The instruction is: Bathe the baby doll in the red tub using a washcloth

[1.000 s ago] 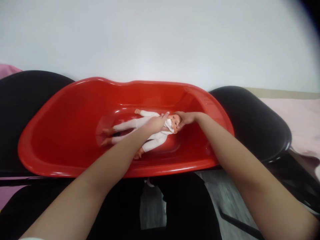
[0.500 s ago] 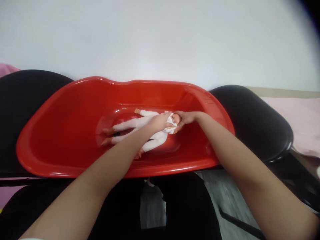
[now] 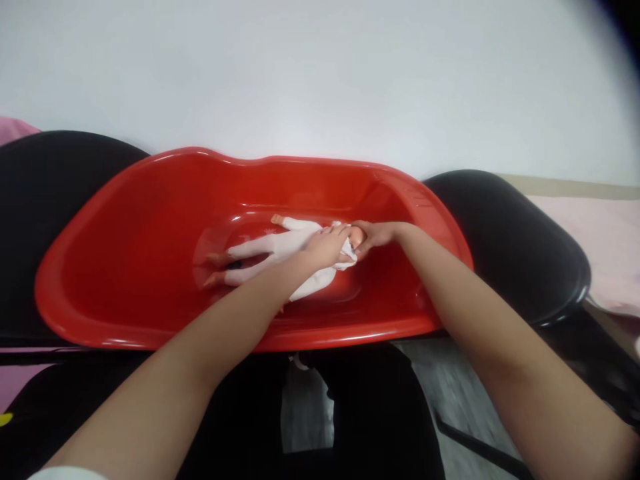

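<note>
A baby doll (image 3: 295, 241) in white clothing lies on its back in a red baby bathtub (image 3: 125, 267), its feet to the left and its head to the right. My left hand (image 3: 327, 247) holds a small white cloth (image 3: 349, 251) against the doll's lower face, fingers closed over it. Curved around the top and side of the doll's head (image 3: 357, 235), my right hand (image 3: 370, 235) keeps a grip on it. Part of the doll's chest and one arm are hidden behind my left hand and forearm.
Black seats (image 3: 520, 247) stand at the tub's right end and also at its left (image 3: 60, 200). A white wall (image 3: 300, 73) rises behind. Pink fabric (image 3: 600, 247) lies at far right. Below the tub, my dark-clothed legs (image 3: 375, 407) show.
My left hand has flattened more over the doll's chin and moved the cloth slightly up its face, covering more of it. The right hand stays at the head.
</note>
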### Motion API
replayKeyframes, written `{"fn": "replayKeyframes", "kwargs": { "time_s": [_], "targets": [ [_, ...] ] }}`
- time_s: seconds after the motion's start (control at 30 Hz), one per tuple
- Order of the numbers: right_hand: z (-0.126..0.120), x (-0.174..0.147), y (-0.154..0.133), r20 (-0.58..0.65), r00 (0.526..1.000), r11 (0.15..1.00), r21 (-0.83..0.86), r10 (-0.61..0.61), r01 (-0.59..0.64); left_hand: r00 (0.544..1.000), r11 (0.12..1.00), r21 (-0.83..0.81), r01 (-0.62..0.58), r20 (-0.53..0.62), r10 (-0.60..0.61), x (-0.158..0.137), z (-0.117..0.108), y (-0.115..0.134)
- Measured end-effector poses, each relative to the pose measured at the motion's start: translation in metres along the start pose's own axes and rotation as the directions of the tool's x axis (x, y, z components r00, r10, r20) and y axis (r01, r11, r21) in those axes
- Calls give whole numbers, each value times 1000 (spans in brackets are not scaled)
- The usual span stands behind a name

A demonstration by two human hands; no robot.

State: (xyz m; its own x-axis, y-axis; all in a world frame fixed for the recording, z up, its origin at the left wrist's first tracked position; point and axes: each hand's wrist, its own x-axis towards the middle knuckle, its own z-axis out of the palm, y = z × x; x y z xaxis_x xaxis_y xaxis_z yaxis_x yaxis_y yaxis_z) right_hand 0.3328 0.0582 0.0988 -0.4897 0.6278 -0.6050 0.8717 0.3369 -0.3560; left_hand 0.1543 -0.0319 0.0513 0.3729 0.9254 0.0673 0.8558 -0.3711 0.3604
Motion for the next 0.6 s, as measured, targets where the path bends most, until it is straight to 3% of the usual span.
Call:
{"fn": "replayKeyframes", "kwargs": {
  "time_s": [0.17,0.43,0.6],
  "targets": [
    [0,1,2,-14,1000,1000,28,-1,2,998,999,16,43,-39,-42,6,16,-2],
    [4,6,8,-35,999,999,21,-25,26,987,992,-85,95,-120,-104,9,9,4],
    [5,4,6,-26,999,999,42,-32,33,992,990,-80,117,-28,-120,17,-2,-8]
  ]
}}
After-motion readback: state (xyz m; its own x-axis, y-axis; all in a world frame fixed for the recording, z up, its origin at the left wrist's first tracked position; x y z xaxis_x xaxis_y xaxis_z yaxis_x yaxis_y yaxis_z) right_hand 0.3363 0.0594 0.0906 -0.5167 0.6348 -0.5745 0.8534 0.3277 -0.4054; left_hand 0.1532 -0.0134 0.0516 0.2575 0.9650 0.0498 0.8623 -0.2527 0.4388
